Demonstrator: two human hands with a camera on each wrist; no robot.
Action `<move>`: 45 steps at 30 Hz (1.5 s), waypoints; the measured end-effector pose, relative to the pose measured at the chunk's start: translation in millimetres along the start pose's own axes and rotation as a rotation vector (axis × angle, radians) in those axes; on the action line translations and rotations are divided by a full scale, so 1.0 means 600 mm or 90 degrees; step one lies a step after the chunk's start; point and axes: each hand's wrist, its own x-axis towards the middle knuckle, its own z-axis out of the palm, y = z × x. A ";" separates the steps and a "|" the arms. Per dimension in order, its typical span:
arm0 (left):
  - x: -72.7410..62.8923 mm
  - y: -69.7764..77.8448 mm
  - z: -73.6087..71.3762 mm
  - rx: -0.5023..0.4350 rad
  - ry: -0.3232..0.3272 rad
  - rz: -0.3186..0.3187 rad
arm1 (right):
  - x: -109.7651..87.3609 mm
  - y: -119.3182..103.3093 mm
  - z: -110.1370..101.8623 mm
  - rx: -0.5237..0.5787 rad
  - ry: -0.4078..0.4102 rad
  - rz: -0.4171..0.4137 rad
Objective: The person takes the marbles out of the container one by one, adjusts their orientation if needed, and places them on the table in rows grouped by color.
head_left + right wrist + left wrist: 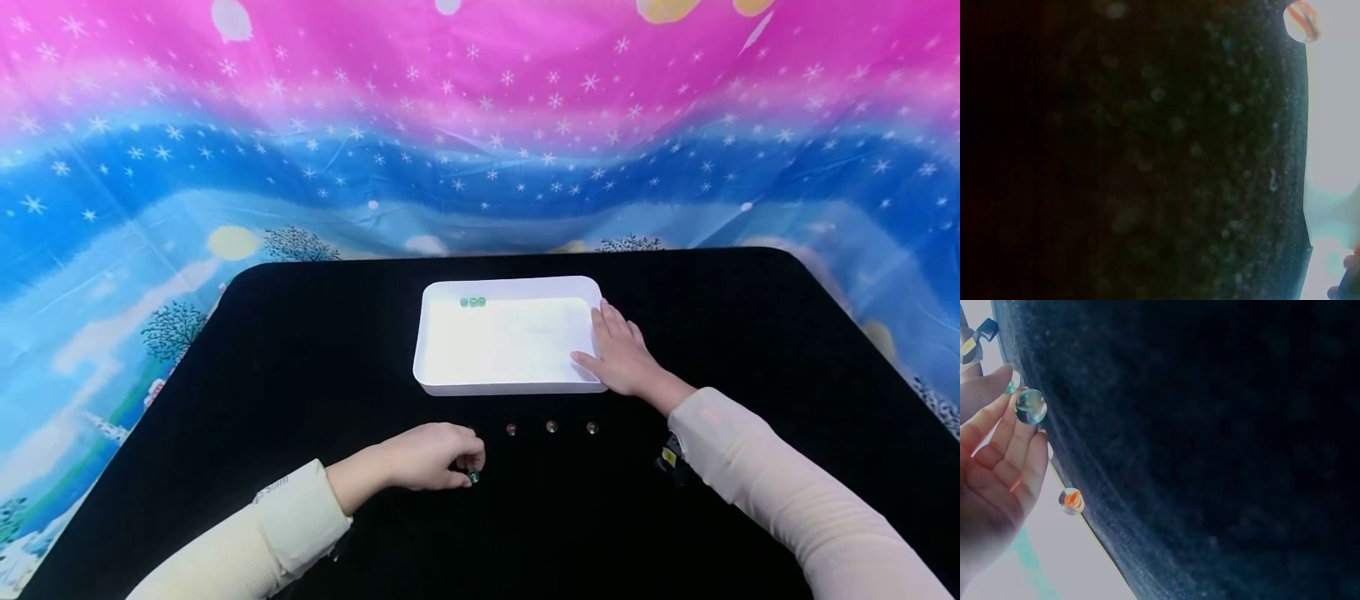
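In the head view, my left hand (435, 456) is low over the black table, thumb and forefinger pinching a small green glass marble (473, 477). The left wrist view shows a clear greenish marble (1031, 406) by the fingertips, and part of another greenish marble (1013, 381) by the thumb. Across the right rim of a white tray (510, 388) lies my right hand (622, 354), its fingers extended and thumb over the inside. Three green marbles (473, 302) sit together along the tray's far wall, left of centre.
Three reddish clear marbles, the middle one (552, 426) among them, stand in a spaced row before the tray. An orange-streaked marble (1071, 501) shows in the left wrist view. Behind the black table (330, 333) hangs a patterned pink and blue cloth (480, 150).
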 end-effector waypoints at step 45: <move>0.010 -0.017 -0.066 -0.186 0.069 -0.003 | 0.003 -0.003 -0.004 0.009 0.008 -0.007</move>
